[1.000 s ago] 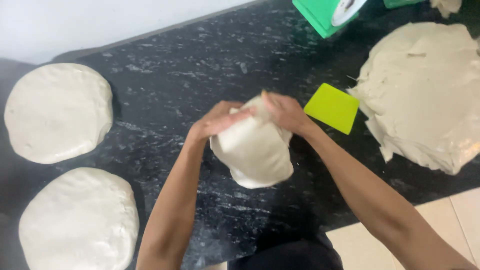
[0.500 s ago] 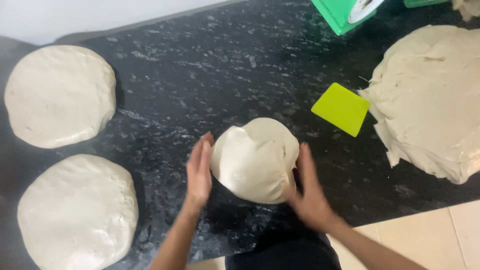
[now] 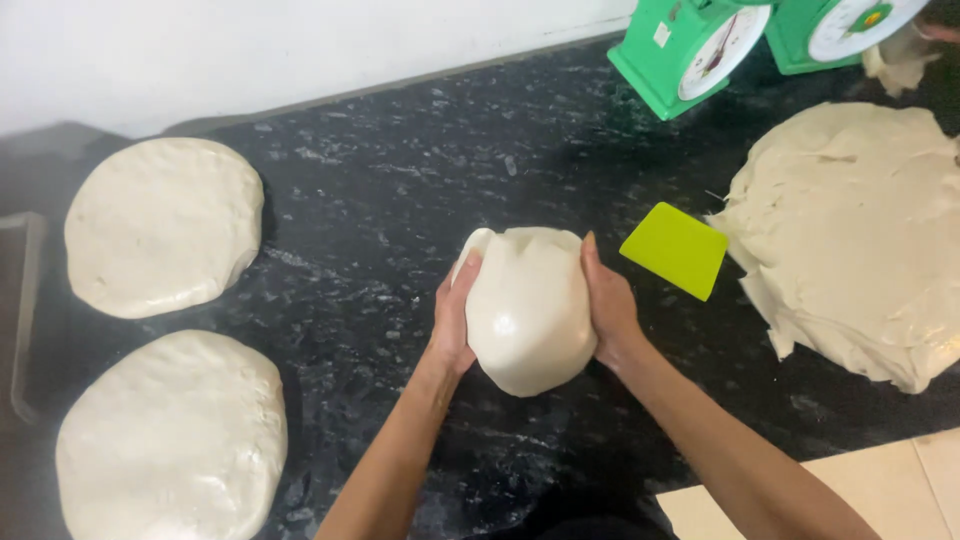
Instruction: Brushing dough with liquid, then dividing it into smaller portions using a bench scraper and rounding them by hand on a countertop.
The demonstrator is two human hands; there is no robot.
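Two hands clamp one dough ball (image 3: 528, 310) on the black counter (image 3: 380, 200) | left hand (image 3: 455, 315) and right hand (image 3: 608, 305) press its sides | green scraper (image 3: 674, 250) just beyond right hand | big dough slab (image 3: 860, 240) farther right | two flattened rounds (image 3: 160, 225) well left

Layout on your worktop (image 3: 380, 200)

Your dough ball (image 3: 528, 310) sits centre, between both hands. Two flattened rounds lie left, one (image 3: 160, 225) behind the other (image 3: 170, 440). Scraper (image 3: 675, 250) just right; dough mass (image 3: 860, 235) further right; two scales (image 3: 700, 50) behind it.
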